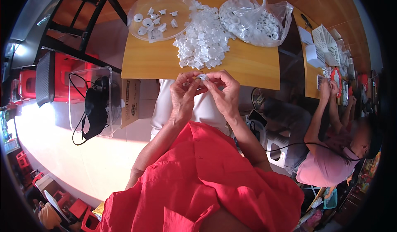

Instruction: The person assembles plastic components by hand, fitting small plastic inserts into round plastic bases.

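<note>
My left hand [184, 92] and my right hand [223, 91] meet just in front of the near edge of a wooden table [157, 60]. Together they pinch a small white plastic part [201, 77] between their fingertips. A heap of small white plastic pieces [203, 41] lies on the table just beyond my hands. Left of the heap stands a clear round dish [159, 15] with a few white ring-shaped parts in it. A clear plastic bag [256, 21] of white ring parts sits at the right.
A clear plastic box [91, 101] with a black item inside and a cardboard carton [130, 101] stand on the floor at my left. Another person [331, 149] works at a second table [310, 54] on the right, which carries white baskets.
</note>
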`<state>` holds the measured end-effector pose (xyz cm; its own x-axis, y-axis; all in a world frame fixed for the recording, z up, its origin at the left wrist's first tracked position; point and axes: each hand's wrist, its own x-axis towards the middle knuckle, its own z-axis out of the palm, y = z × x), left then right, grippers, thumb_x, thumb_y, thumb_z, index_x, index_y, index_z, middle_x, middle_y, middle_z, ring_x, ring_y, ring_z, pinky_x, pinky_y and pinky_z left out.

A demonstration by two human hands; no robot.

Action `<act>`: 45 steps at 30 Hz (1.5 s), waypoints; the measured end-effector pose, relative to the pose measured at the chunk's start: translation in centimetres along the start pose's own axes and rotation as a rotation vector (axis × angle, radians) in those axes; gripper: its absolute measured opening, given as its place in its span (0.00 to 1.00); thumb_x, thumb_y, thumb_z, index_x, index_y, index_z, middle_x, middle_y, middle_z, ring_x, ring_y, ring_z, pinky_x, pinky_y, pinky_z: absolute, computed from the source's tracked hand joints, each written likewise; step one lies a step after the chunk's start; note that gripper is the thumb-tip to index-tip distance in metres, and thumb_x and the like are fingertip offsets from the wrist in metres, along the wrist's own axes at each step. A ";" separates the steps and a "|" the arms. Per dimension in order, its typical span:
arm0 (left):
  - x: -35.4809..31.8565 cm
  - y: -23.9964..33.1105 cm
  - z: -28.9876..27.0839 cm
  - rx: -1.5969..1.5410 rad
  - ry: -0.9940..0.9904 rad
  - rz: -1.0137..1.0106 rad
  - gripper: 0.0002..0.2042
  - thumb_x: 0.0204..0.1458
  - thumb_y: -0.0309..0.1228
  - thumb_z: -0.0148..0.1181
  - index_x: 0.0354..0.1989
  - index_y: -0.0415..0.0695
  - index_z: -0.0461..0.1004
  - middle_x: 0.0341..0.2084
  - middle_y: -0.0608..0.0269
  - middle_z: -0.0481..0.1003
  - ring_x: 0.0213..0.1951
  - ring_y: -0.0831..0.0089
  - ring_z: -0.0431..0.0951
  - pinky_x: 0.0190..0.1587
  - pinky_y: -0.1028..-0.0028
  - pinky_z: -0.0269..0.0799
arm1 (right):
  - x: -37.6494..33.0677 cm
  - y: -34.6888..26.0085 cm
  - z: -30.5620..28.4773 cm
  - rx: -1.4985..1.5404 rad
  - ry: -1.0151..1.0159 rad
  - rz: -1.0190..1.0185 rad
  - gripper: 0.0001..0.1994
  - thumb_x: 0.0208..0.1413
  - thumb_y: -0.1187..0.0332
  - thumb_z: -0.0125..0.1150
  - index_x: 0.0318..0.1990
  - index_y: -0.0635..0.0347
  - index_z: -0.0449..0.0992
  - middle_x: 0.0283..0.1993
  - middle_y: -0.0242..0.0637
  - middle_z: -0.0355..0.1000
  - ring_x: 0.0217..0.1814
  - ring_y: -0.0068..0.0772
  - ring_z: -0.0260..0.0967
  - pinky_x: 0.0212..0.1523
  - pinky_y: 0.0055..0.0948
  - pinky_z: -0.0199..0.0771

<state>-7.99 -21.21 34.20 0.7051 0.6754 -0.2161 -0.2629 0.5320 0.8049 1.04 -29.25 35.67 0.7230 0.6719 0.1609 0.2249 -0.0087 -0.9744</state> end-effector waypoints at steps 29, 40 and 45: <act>0.0 0.5 -0.6 0.009 -0.018 -0.078 0.08 0.52 0.22 0.50 0.40 0.36 0.70 0.29 0.59 0.75 0.32 0.73 0.77 0.40 0.72 0.76 | 0.6 -0.2 -0.2 0.225 -0.084 0.212 0.04 0.47 0.75 0.61 0.29 0.64 0.72 0.23 0.29 0.70 0.27 0.15 0.67 0.29 0.15 0.67; 0.0 1.4 -0.1 -0.033 -0.092 -0.078 0.11 0.50 0.19 0.51 0.43 0.34 0.69 0.32 0.60 0.71 0.38 0.67 0.76 0.46 0.70 0.74 | 1.2 0.3 -0.3 0.204 -0.076 0.202 0.03 0.48 0.75 0.59 0.27 0.64 0.70 0.23 0.31 0.69 0.26 0.16 0.65 0.28 0.17 0.66; 0.0 1.3 -0.3 -0.052 -0.118 -0.058 0.14 0.48 0.16 0.51 0.45 0.34 0.69 0.34 0.62 0.68 0.39 0.68 0.75 0.47 0.70 0.73 | 1.2 0.4 -0.2 0.147 -0.066 0.173 0.04 0.48 0.74 0.59 0.27 0.64 0.70 0.23 0.31 0.69 0.26 0.16 0.65 0.28 0.17 0.66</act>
<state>-8.49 -20.36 35.12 0.7919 0.5796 -0.1925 -0.2509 0.5961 0.7627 2.18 -28.60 35.52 0.6968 0.7170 -0.0169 -0.0002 -0.0233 -0.9997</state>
